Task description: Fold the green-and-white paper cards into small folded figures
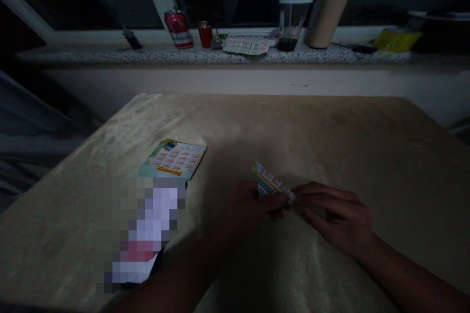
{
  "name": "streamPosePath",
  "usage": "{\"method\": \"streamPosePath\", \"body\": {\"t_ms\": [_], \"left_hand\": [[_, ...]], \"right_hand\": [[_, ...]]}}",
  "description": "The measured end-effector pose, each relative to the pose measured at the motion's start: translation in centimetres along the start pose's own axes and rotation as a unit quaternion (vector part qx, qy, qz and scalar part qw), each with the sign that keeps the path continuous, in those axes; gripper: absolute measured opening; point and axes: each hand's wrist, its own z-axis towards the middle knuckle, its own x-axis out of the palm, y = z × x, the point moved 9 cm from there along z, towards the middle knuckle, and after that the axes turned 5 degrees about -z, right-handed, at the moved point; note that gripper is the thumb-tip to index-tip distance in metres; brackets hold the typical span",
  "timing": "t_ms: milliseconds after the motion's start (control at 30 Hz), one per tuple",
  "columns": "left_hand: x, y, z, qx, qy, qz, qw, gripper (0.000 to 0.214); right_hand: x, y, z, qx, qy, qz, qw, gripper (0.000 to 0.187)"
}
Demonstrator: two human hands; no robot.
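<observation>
Just above the table, a small folded piece of printed paper has a triangular shape, with rows of red and white print and green patches. My left hand grips it from the left, thumb lying across its lower edge. At its right corner, the closed fingertips of my right hand pinch the paper. A stack of similar printed cards lies flat on the table to the left. Below the stack is a bright oblong thing, blurred into blocks, and my left forearm passes close to it.
The table reaches to a wall below a speckled windowsill. On the sill stand a red can, a small orange-red container, a folded printed paper, a lidded cup with a straw, a cardboard tube and a yellow item.
</observation>
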Motion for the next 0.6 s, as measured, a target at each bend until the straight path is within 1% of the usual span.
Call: {"method": "streamPosePath", "body": {"t_ms": [100, 200, 300, 400, 500, 600], "left_hand": [[-0.2, -0.4, -0.1, 0.038, -0.014, 0.016, 0.999, 0.022], [-0.4, -0.2, -0.3, 0.067, -0.033, 0.025, 0.997, 0.021], [-0.5, 0.0, -0.6, 0.09, -0.049, 0.054, 0.993, 0.022], [-0.4, -0.3, -1.0, 0.099, -0.065, 0.111, 0.987, 0.023], [0.1, -1.1, -1.3, 0.127, -0.071, 0.167, 0.975, 0.027], [0.4, -1.6, -1.5, 0.14, -0.085, 0.195, 0.967, 0.026]], "right_hand": [[-0.1, -0.7, -0.1, 0.059, -0.026, 0.013, 0.998, 0.021], [-0.3, -1.7, -0.4, 0.128, -0.062, 0.036, 0.989, 0.02], [0.0, -2.8, -1.0, 0.197, -0.078, 0.087, 0.973, 0.015], [0.4, -3.9, -1.8, 0.259, -0.079, 0.134, 0.953, 0.008], [0.7, -4.7, -2.5, 0.304, -0.088, 0.166, 0.934, 0.007], [0.6, -5.2, -2.8, 0.328, -0.101, 0.175, 0.923, 0.009]]}}
